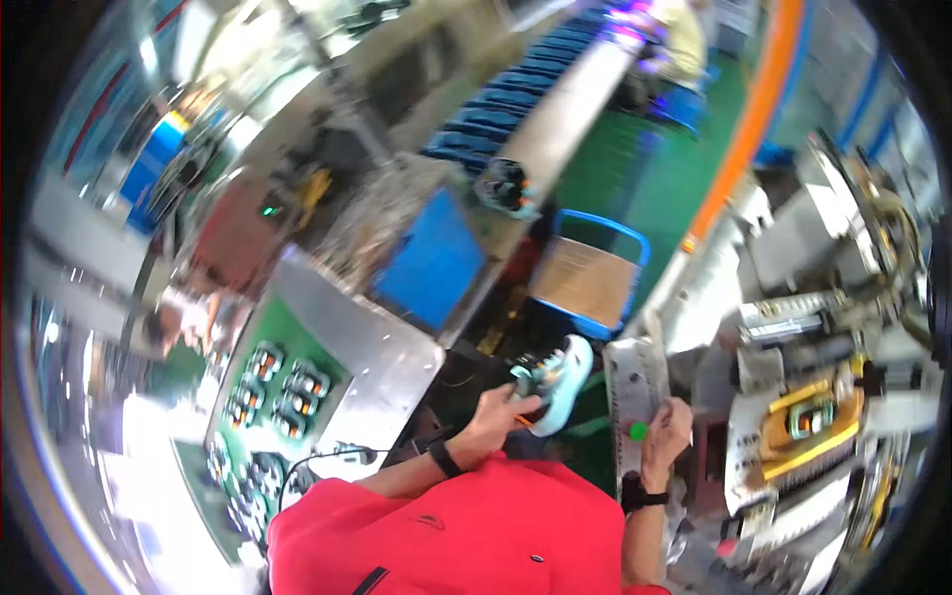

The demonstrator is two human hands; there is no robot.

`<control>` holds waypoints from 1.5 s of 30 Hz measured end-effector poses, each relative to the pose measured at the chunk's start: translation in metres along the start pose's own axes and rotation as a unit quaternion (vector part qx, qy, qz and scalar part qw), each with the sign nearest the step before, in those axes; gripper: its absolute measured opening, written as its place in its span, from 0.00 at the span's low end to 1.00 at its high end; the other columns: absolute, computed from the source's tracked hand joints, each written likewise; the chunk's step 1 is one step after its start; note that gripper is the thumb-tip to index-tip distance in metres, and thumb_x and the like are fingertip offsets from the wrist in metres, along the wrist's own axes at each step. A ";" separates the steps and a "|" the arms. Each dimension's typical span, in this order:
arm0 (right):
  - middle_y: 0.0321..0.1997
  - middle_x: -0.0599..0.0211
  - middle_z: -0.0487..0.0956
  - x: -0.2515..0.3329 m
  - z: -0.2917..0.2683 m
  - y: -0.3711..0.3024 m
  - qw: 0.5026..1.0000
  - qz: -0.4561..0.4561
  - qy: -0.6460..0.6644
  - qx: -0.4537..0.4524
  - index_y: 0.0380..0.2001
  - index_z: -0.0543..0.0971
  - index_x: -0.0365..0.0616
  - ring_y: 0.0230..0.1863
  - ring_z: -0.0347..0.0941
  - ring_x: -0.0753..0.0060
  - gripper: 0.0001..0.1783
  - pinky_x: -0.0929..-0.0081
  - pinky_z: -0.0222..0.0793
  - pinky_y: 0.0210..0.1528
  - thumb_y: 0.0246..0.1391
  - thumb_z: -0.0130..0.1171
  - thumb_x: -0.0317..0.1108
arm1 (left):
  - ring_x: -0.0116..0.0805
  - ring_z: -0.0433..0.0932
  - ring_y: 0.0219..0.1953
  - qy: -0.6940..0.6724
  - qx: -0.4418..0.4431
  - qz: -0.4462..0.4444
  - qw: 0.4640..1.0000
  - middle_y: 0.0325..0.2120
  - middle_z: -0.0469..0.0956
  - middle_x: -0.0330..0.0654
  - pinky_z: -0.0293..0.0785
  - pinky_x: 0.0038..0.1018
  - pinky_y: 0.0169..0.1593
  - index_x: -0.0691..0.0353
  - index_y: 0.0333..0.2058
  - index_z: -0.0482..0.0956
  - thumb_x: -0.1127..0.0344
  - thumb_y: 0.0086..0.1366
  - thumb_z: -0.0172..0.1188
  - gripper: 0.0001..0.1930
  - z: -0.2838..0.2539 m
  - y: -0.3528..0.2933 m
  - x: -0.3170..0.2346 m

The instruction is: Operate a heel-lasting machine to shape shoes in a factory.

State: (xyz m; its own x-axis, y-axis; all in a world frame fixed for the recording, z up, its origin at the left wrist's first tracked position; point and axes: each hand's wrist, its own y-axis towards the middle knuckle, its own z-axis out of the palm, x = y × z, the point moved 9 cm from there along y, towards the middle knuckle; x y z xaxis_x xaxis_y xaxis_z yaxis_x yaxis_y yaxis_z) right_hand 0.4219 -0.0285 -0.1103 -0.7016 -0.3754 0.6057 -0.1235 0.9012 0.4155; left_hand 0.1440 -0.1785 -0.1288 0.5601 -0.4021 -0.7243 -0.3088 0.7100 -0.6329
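My left hand point(499, 415) is held out over the gap between the metal table and the machine. Its fingers are closed on a small dark and teal wound part point(527, 395) with an orange bit below it. A white and teal shoe point(567, 382) lies just beyond that hand. My right hand point(665, 432) wraps around the lower end of a narrow grey control panel point(632, 382), with the thumb beside a green button point(638, 431). Both wrists wear dark bands, and my red shirt fills the lower edge.
A metal table point(382, 357) at the left carries a green mat point(297, 342) with several wound coil parts point(283, 387). A blue tray point(431, 260) and a blue-framed cart with cardboard point(587, 280) stand beyond. At the right, a machine's yellow fixture point(808, 424) holds one coil.
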 end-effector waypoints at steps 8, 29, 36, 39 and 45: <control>0.40 0.52 0.75 -0.067 0.095 -0.043 0.995 0.003 -0.063 0.076 0.39 0.77 0.42 0.45 0.71 0.46 0.12 0.57 0.68 0.47 0.50 0.52 0.22 | 0.32 0.79 0.31 -0.014 -0.112 0.009 0.994 0.31 0.78 0.44 0.77 0.29 0.34 0.71 0.42 0.76 0.67 0.61 0.65 0.15 -0.104 -0.061 0.019; 0.52 0.62 0.78 0.828 0.172 0.129 0.719 -0.675 0.142 0.091 0.48 0.77 0.42 0.51 0.74 0.63 0.20 0.70 0.70 0.45 0.50 0.59 0.19 | 0.33 0.72 0.26 -0.310 -0.508 0.164 0.786 0.26 0.73 0.40 0.69 0.29 0.28 0.62 0.33 0.76 0.65 0.57 0.64 0.09 -0.672 -0.029 0.003; 0.65 0.55 0.67 1.056 0.329 0.054 0.546 -0.832 0.013 0.099 0.62 0.67 0.50 0.66 0.62 0.50 0.35 0.62 0.58 0.66 0.47 0.58 0.22 | 0.47 0.78 0.35 -0.091 -0.681 0.097 0.720 0.30 0.78 0.54 0.73 0.37 0.37 0.69 0.37 0.75 0.60 0.56 0.61 0.18 -0.876 -0.025 -0.053; 0.69 0.53 0.62 1.118 0.392 0.022 0.537 -0.833 0.036 0.124 0.65 0.65 0.60 0.70 0.57 0.50 0.38 0.64 0.55 0.68 0.49 0.58 0.25 | 0.63 0.76 0.42 0.014 -0.723 0.173 0.669 0.36 0.78 0.62 0.73 0.45 0.45 0.70 0.42 0.71 0.63 0.57 0.56 0.18 -0.925 -0.024 -0.073; 0.55 0.49 0.74 1.186 0.505 0.024 0.564 -0.802 -0.085 0.177 0.51 0.74 0.48 0.58 0.69 0.49 0.20 0.62 0.63 0.60 0.56 0.59 0.39 | 0.68 0.59 0.61 0.117 -0.712 0.243 0.648 0.60 0.57 0.71 0.59 0.45 0.64 0.75 0.60 0.57 0.62 0.57 0.63 0.37 -0.881 0.003 -0.078</control>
State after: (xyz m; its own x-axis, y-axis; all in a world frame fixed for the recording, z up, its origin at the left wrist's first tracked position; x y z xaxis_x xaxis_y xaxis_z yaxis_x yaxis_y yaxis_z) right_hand -0.7674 -0.3427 0.2754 0.4588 -0.7701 -0.4432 -0.8063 -0.5704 0.1564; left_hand -0.5778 -0.6543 -0.3148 0.0500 -0.5261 -0.8490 -0.8949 -0.4010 0.1958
